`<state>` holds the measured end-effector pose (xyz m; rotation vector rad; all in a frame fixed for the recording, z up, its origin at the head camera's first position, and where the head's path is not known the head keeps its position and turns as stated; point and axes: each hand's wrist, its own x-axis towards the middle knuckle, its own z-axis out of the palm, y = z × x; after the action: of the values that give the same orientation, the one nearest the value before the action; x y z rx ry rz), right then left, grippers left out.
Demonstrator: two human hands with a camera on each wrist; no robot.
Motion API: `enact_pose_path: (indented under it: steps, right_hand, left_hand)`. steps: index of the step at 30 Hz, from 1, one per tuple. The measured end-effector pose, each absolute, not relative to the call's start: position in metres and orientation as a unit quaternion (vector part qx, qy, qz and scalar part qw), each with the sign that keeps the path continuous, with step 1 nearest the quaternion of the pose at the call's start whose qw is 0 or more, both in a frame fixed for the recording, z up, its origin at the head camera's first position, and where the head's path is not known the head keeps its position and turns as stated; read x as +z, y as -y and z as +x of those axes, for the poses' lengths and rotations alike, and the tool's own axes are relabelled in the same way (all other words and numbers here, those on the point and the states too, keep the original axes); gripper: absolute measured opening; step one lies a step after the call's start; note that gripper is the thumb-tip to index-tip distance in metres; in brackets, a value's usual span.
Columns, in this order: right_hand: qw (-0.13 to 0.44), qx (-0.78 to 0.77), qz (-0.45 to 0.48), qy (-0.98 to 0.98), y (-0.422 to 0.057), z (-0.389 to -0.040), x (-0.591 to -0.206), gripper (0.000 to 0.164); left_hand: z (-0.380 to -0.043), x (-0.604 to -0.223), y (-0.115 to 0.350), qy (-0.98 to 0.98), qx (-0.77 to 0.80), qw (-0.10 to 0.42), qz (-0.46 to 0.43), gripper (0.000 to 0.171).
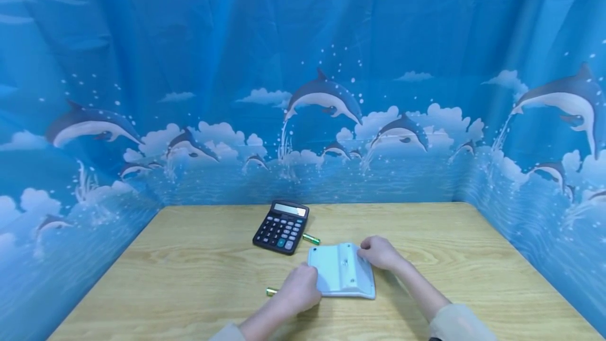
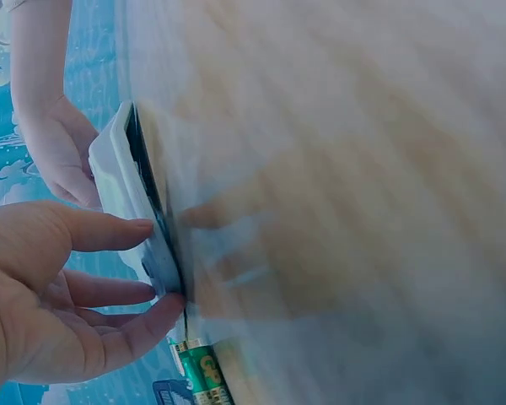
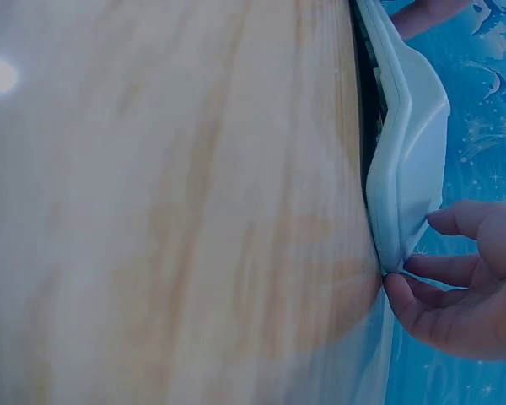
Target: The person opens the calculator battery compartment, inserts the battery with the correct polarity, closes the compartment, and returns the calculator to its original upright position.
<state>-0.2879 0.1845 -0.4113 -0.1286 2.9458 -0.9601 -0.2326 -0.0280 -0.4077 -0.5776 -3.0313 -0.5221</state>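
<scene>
On the table [image 1: 189, 278] lies a pale-blue device [image 1: 329, 267], back up; beyond it, a black calculator [image 1: 281, 228], key markings illegible; the left hand [image 1: 299, 287] and right hand [image 1: 380, 252] pinch the device's sides; a green battery [image 2: 204, 371] reads "GP".

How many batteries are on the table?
2 in view: one battery beside the black calculator, the other battery partly hidden by the left hand in the head view. Others could be hidden under the pale device.

The green battery [image 2: 206, 375] reads "GP"; marks on the black calculator [image 1: 282, 228] are illegible.
</scene>
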Motion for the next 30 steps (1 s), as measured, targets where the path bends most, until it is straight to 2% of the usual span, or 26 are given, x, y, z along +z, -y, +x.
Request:
enact_pose_path:
  steps: [7, 11, 17, 22, 30]
  right_hand:
    - [0.007, -0.292, -0.044, -0.955, -0.184, -0.286, -0.410, 0.033]
    - [-0.001, -0.285, -0.025, -0.958, -0.183, -0.280, -0.406, 0.034]
    - [-0.002, -0.243, -0.015, -0.970, -0.178, -0.272, -0.402, 0.042]
    - [0.020, -0.168, -0.005, -0.986, -0.171, -0.267, -0.396, 0.057]
    - [0.028, -0.112, -0.005, -0.993, -0.162, -0.264, -0.394, 0.057]
  left_hand:
    - [-0.238, -0.399, 0.027, 0.976, -0.120, -0.050, -0.177, 0.023]
    - [-0.243, -0.396, 0.031, 0.973, -0.085, -0.063, -0.207, 0.025]
    - [-0.248, -0.397, 0.037, 0.960, -0.064, -0.059, -0.267, 0.021]
    - [-0.249, -0.396, 0.038, 0.953, -0.049, -0.055, -0.295, 0.017]
    - [-0.246, -0.396, 0.038, 0.950, -0.032, -0.047, -0.308, 0.016]
